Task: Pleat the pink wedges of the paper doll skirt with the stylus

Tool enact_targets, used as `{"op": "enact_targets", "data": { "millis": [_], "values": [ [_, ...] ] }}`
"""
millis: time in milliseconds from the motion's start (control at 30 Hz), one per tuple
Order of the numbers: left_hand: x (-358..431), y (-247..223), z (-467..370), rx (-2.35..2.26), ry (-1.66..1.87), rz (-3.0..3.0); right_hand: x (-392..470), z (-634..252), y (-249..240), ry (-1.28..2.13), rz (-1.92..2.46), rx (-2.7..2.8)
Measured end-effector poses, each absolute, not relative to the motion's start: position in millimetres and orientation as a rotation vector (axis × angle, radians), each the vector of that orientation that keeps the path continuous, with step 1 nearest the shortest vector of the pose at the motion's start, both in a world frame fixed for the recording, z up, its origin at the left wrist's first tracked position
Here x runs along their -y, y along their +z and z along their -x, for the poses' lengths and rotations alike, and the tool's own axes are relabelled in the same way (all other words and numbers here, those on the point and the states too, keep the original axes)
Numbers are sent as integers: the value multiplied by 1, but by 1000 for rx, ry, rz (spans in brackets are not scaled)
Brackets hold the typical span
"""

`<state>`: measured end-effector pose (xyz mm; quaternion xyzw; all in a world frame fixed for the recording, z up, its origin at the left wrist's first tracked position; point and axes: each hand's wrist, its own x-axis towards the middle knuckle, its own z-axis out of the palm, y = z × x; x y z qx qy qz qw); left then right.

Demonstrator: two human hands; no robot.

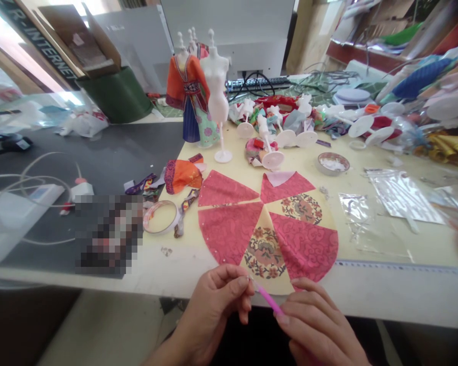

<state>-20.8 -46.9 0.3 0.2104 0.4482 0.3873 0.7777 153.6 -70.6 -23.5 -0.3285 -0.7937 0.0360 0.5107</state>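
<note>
My right hand (320, 323) grips a slim pink pen-like tool (270, 300), its thin pale tip pointing up and left. The tip meets the pinched thumb and forefinger of my left hand (221, 297); whatever is between them is too small to make out. Just beyond both hands lies a round fabric piece made of wedges. Red patterned wedges (305, 244) alternate with yellow wedges (265, 251) bearing flower medallions. Small pale dots run along the left outer edge of a red wedge (229, 231). A lilac scrap (278, 178) rests on the upper red wedge.
Left of the fabric lie a tape roll (160, 217) and orange cloth (183, 175). Behind stand a white mannequin (217, 96) and a dressed one (187, 96). A small round dish (333, 163), plastic bags (404, 195) and a ruler (397, 268) are to the right.
</note>
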Motion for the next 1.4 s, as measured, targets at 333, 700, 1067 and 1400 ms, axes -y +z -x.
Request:
{"op": "enact_targets", "data": {
  "millis": [333, 700, 1067, 1400],
  "values": [
    [46, 1, 20, -985, 839, -458, 72, -154, -26, 107, 795, 1934],
    [47, -1, 20, -1019, 835, -460, 68, -156, -21, 226, 762, 1915],
    [55, -1, 64, -1308, 911, -454, 65, -148, -13, 425, 871, 1939],
    [65, -13, 69, -1522, 697, -1477, 66, -140, -27, 456, 895, 1943]
  ]
}}
